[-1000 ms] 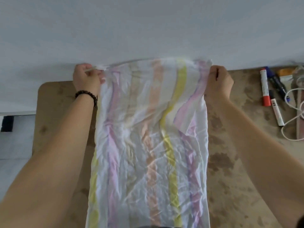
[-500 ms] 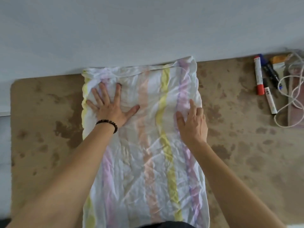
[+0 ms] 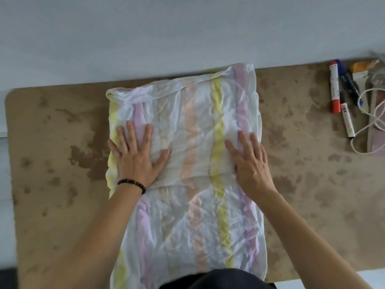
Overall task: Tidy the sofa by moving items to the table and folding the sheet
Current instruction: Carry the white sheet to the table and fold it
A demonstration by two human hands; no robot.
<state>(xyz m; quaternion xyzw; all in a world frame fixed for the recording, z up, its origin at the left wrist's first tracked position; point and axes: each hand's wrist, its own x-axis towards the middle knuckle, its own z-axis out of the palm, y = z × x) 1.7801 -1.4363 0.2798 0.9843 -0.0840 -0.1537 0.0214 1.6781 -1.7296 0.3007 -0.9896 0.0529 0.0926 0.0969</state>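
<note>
Head view: the crumpled white cotton sheet with pastel stripes (image 3: pixel 200 163) lies on the mottled brown worktop (image 3: pixel 312 184) — folded once, I judge. Left hand (image 3: pixel 135 157) and right hand (image 3: pixel 249 163) press flat on it, fingers spread, gripping nothing — more folds remain.

We see a crumpled pastel-striped cloth sheet (image 3: pixel 187 163) mid-surface, our left hand (image 3: pixel 135 159) and right hand (image 3: pixel 250 165) flat on it, marker pens (image 3: pixel 341 94) and white cable (image 3: pixel 373 113) far right on the mottled brown surface (image 3: pixel 62 163).
</note>
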